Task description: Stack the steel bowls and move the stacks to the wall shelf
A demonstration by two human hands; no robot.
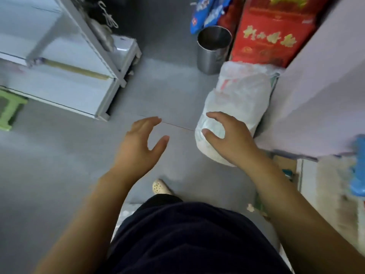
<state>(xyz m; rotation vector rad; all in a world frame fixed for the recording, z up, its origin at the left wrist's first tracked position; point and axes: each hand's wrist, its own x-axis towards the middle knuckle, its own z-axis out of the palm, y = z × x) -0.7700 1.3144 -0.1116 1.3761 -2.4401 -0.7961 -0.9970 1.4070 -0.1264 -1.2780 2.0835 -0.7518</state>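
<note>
No steel bowls or wall shelf show in this blurred view, which looks down at a grey floor [59, 175]. My left hand [138, 147] hangs over the floor with fingers spread and nothing in it. My right hand [227, 137] is also empty, fingers curved apart, in front of a white plastic sack [241, 95] without clearly touching it. Both forearms reach forward from my dark clothing.
A steel bucket [212, 49] stands on the floor beyond the sack, beside a red patterned box [272, 36] and blue bags [209, 10]. A white metal rack [65, 76] fills the upper left, a green stool [7, 111] at the left edge. A pale wall [325, 86] rises on the right.
</note>
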